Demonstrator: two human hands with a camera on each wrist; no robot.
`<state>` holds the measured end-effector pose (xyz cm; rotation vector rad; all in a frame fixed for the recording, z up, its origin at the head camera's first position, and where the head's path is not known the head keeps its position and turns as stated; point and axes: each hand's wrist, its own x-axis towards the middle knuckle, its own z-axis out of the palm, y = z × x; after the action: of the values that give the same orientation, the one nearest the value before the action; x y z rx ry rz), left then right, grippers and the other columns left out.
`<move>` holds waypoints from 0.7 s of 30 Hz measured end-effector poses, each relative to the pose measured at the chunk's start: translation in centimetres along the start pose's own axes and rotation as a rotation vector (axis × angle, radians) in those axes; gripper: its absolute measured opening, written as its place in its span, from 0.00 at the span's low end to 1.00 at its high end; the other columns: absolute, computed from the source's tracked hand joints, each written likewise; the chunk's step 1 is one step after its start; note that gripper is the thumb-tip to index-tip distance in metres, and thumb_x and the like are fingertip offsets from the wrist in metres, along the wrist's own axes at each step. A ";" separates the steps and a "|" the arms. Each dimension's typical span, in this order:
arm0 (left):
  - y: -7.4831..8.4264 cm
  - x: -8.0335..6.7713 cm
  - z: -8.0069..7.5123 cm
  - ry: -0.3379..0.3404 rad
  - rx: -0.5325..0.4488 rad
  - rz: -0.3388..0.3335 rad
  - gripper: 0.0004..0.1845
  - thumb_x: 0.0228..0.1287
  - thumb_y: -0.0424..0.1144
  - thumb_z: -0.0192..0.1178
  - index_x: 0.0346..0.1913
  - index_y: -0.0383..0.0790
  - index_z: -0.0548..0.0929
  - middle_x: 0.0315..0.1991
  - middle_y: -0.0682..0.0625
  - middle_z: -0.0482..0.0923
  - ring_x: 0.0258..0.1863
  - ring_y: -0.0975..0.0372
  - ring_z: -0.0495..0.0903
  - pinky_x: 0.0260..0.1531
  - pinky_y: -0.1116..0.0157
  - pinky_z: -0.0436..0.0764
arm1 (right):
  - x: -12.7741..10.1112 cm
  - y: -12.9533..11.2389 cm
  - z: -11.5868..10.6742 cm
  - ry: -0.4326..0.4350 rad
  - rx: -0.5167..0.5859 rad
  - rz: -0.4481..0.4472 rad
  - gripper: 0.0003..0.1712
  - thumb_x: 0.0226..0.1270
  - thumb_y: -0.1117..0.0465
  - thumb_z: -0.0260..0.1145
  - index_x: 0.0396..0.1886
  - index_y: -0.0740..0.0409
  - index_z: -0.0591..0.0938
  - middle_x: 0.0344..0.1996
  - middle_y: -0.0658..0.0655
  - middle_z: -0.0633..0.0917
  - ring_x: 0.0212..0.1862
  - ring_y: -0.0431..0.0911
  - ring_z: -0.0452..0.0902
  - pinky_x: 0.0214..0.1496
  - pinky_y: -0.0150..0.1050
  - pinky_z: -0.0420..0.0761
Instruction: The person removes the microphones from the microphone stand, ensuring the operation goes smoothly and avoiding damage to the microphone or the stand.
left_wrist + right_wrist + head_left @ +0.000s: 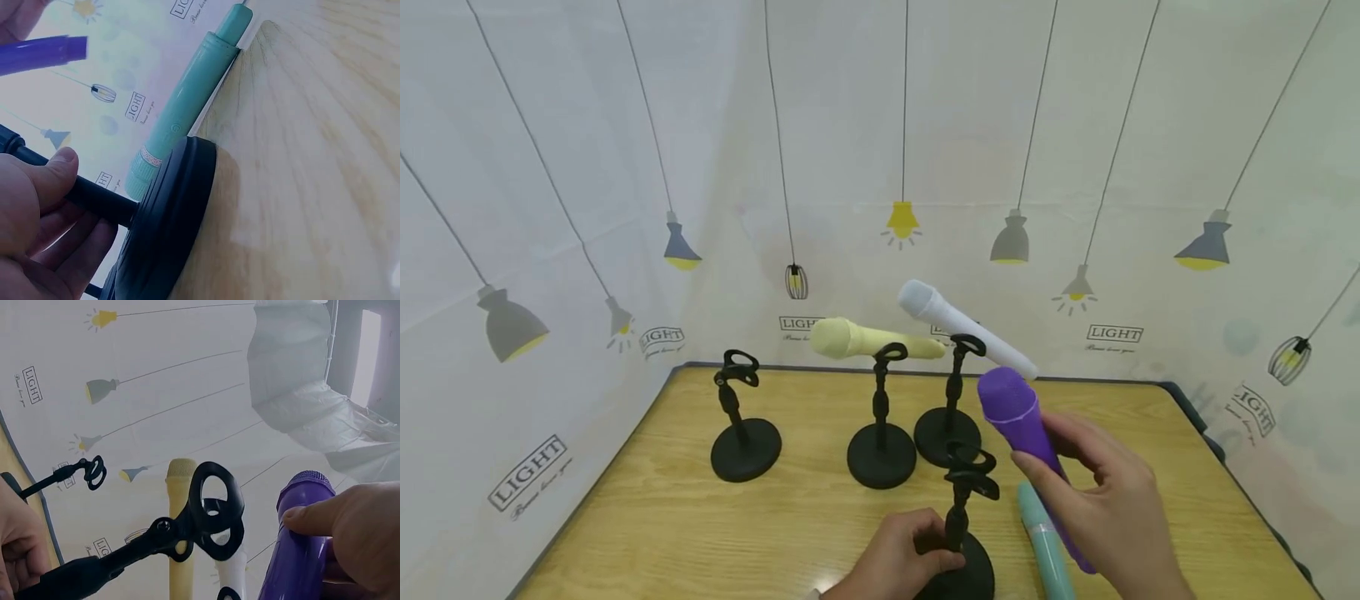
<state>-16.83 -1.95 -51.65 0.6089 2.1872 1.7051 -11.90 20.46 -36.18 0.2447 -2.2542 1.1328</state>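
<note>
We see two mics already on stands near the middle of the frame. Our right hand [1112, 508] wraps around the purple mic [1026, 433], right of center. Our left hand [898, 558] grips the near stand [962, 517], still empty. The teal mic [1047, 550] lies on the table [662, 517].

Microphone [1043, 546] right of nearest stand [961, 533]

The wooden counter [700, 517] carries four black stands [746, 450]; a teal microphone [1047, 550] lies just beside the left grip's stand [958, 567].
</note>
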 end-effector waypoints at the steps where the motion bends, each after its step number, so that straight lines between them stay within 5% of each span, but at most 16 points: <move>1: 0.0 0.0 -0.1 -0.001 0.001 -0.003 0.04 0.68 0.33 0.75 0.42 0.42 0.90 0.40 0.56 0.93 0.40 0.72 0.88 0.44 0.72 0.84 | -0.1 0.3 0.0 -0.006 -0.008 0.021 0.26 0.63 0.63 0.84 0.61 0.53 0.89 0.51 0.53 0.92 0.49 0.25 0.85 0.52 0.16 0.80; 8: -0.3 -0.1 -0.5 -0.006 -0.024 -0.039 0.05 0.67 0.34 0.76 0.43 0.41 0.90 0.41 0.50 0.93 0.39 0.71 0.87 0.44 0.72 0.83 | -0.4 2.7 -0.1 -0.039 -0.065 0.160 0.25 0.67 0.59 0.81 0.63 0.55 0.87 0.51 0.57 0.92 0.47 0.25 0.84 0.50 0.18 0.80; 14: -0.4 -0.2 -0.8 -0.006 -0.012 -0.045 0.05 0.68 0.34 0.75 0.43 0.44 0.90 0.41 0.55 0.92 0.41 0.70 0.87 0.46 0.72 0.83 | -0.9 4.5 0.0 -0.096 -0.153 0.290 0.28 0.70 0.53 0.80 0.64 0.59 0.86 0.51 0.61 0.92 0.48 0.48 0.91 0.46 0.25 0.81; 21: -0.3 -0.5 -1.0 0.005 -0.015 -0.063 0.05 0.67 0.33 0.76 0.42 0.44 0.90 0.40 0.55 0.92 0.40 0.69 0.88 0.45 0.72 0.84 | -1.6 7.0 -0.2 -0.212 -0.176 0.470 0.36 0.74 0.47 0.75 0.70 0.66 0.80 0.58 0.72 0.88 0.56 0.64 0.90 0.52 0.56 0.91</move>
<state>-16.93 -3.11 -51.72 0.5272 2.1713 1.6913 -13.44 24.81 -41.71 -0.2633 -2.6689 1.1678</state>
